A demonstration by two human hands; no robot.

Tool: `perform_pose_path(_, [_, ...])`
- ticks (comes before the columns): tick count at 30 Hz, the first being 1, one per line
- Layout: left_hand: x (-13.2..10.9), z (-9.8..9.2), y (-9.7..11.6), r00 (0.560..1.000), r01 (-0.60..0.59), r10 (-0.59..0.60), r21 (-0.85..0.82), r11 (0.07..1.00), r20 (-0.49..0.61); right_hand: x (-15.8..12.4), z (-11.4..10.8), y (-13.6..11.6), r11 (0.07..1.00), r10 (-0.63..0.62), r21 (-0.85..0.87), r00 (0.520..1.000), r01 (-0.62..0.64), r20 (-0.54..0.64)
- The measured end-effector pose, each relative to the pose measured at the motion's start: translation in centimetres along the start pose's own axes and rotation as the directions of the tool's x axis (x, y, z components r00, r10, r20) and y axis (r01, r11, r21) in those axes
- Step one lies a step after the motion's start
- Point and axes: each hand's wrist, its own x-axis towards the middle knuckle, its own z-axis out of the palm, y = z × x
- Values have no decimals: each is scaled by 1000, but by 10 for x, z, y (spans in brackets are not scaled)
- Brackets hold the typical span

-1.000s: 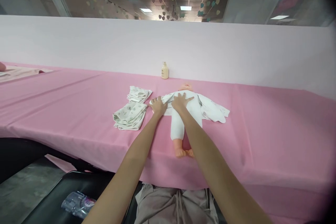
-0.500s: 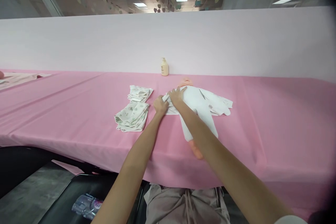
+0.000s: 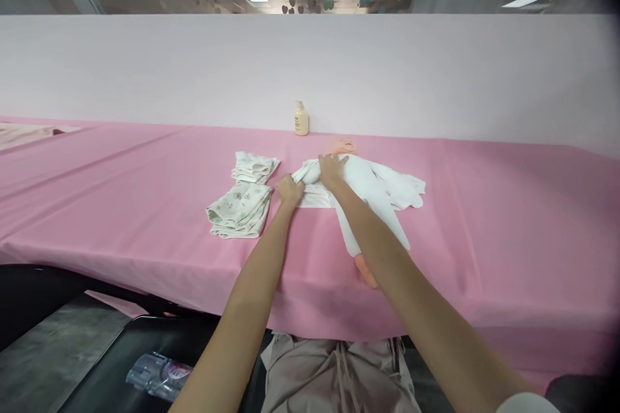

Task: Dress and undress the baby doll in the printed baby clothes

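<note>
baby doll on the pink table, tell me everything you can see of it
The baby doll lies on its back on the pink tablecloth, head toward the wall, legs angled toward the table edge. It wears a white soft-looking garment; a peach head and one bare foot show. The left hand grips the garment's sleeve end, and the right hand rests on its chest.

A single view is given, taken from a camera worn on the head, faced forward and slightly down across the pink counter (image 3: 121,206) toward the pale partition (image 3: 436,77). The far edge is seen at arm's reach, with ceiling lights caught above.
</note>
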Motion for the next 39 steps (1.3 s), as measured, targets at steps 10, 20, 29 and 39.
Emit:
perform_pose_path(10, [-6,-3,-9,997,42,-50,-117,992,-67,-21,1,-5,901,-433,-3,901,434,-31])
perform_pose_path(20, [0,6,-21,997,2,-16,-169,986,-81,-17,-11,1,939,-309,107,939,326,-152])
perform_pose_path(29, [-26,4,11,957,-290,283,-129,948,-67,-16,-12,-3,959,-211,161,968,232,-138])
perform_pose_path(39, [-32,21,36,993,35,30,-522,852,115,-52,-28,79,947,-70,303,989,108,-133])
